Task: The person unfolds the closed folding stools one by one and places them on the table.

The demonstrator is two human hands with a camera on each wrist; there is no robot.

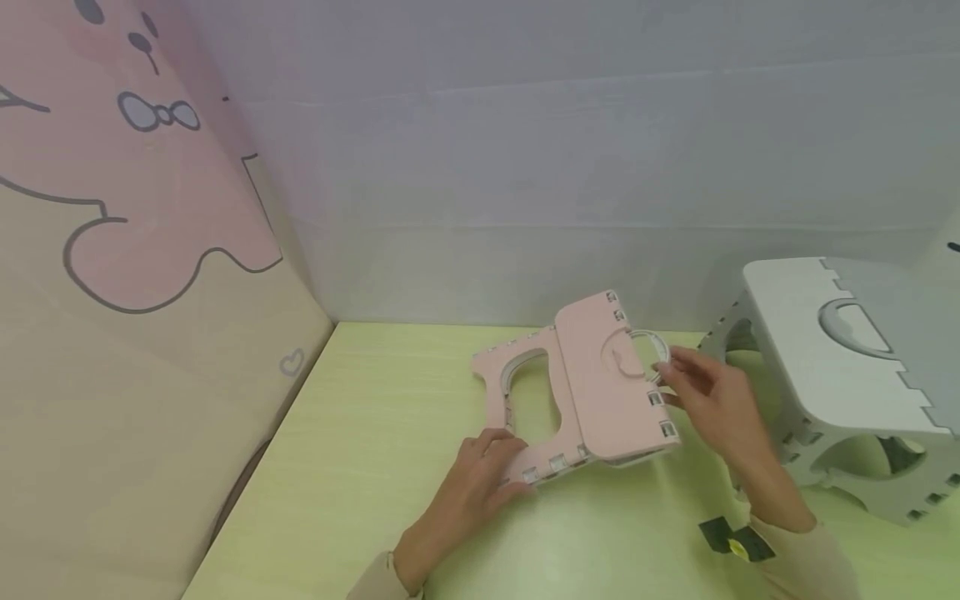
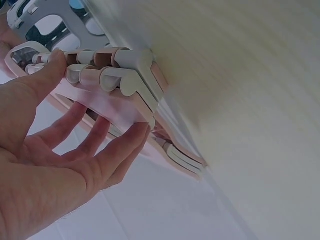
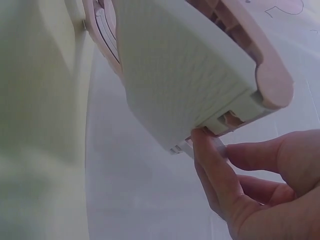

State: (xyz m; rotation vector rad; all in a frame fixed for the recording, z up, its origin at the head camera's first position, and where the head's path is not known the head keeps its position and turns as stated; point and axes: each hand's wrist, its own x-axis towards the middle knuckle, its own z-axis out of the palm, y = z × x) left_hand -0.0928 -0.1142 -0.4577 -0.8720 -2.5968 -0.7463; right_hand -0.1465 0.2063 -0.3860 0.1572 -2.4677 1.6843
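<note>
A folding step stool (image 1: 600,408), pink outside and pale white on its other face, is folded flat and held tilted over the table. My left hand (image 1: 476,475) grips the hinged edge of its leg panel; in the left wrist view the thumb lies along the hinge knuckles and the fingers reach beneath. At the opposite end my right hand (image 1: 716,408) pinches the white loop handle (image 1: 662,343) between thumb and fingers. The right wrist view shows the stool's textured white face (image 3: 175,70) and the fingertips at its edge, where the handle is mostly hidden.
Unfolded on the right stands a larger white and grey step stool (image 1: 810,350). Near my right sleeve lies a small dark object with a yellow centre (image 1: 737,547). A grey curtain-like backdrop (image 1: 525,167) rises behind the yellow-green table (image 1: 360,433), with a printed cloth (image 1: 172,400) along the left.
</note>
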